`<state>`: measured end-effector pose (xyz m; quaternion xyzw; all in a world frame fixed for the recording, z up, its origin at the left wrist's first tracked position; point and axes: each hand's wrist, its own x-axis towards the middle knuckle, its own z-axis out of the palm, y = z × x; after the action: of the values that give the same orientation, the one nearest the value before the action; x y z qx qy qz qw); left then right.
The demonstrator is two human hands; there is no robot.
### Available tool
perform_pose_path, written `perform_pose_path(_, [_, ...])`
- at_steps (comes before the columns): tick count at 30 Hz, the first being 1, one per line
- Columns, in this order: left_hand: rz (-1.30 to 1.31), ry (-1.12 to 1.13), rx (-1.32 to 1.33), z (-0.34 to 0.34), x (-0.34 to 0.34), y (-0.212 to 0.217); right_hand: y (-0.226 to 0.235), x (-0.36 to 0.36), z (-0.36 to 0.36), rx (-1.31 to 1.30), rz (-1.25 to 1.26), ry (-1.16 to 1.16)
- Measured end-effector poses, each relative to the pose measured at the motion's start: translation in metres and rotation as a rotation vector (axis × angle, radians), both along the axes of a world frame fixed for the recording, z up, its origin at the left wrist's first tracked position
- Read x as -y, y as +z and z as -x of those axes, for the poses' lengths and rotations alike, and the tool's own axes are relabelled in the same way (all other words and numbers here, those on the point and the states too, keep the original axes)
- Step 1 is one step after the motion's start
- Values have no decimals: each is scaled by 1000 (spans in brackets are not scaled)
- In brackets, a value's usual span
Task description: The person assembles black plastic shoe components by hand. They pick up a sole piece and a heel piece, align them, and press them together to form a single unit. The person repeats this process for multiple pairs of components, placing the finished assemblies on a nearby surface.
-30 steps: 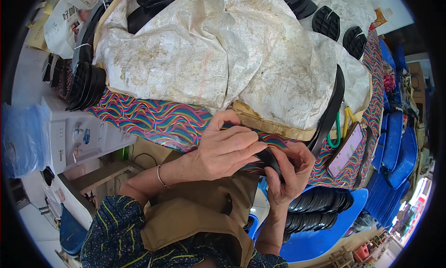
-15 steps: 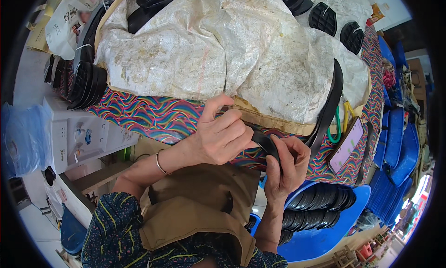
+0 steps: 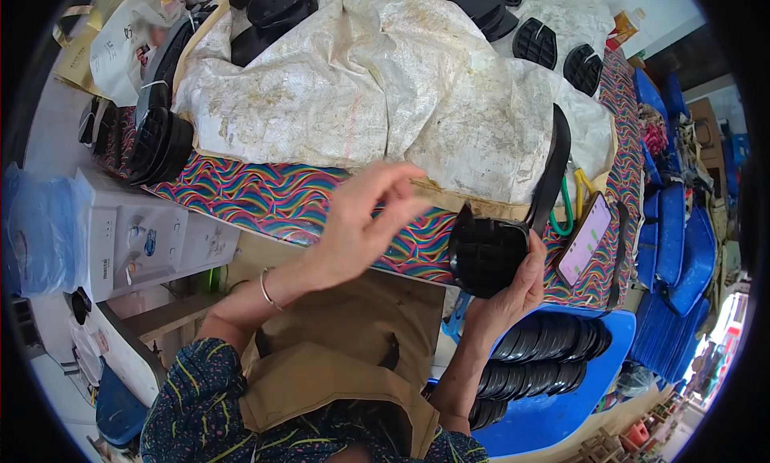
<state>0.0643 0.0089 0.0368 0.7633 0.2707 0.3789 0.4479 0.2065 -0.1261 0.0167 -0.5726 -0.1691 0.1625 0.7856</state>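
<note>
In my right hand (image 3: 521, 282) is a black moulded plastic piece (image 3: 489, 257) with a ribbed grid face and rounded edge. My thumb lies along its right side, and a thin pointed bit sticks up at its upper left corner. My left hand (image 3: 365, 218), with a bangle at the wrist, is raised left of the piece, not touching it. Its fingers are blurred by motion, but thumb and forefinger look apart with nothing visible between them. Just beyond the piece, a long black strip (image 3: 551, 166) lies along the edge of a stained white woven sack (image 3: 457, 118).
A wavy-patterned cloth (image 3: 257, 194) covers the table. To the right lie a phone (image 3: 584, 238) and scissors with green and yellow handles (image 3: 564, 210). More ribbed black pieces (image 3: 164, 146) are stacked at left. Below right, a blue tub (image 3: 597, 375) holds rows of black pieces.
My left hand has come away from the black piece, up and to the left. My right hand has turned the piece so its ribbed face shows. The view has shifted slightly.
</note>
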Motion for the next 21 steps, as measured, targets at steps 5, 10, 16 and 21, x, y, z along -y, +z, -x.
perform_pose_path(5, [342,-62,220,-21,49,-1,9,-9,34,-555,-258,177])
perform_pose_path(10, [-159,-57,-26,-6,30,18,-8,-4,31,-46,64,129])
perform_pose_path(16, [-503,-157,-260,1,17,26,27,5,-2,342,366,333])
perform_pose_path(21, [-518,-219,-299,-5,17,20,28,-12,-4,178,313,516])
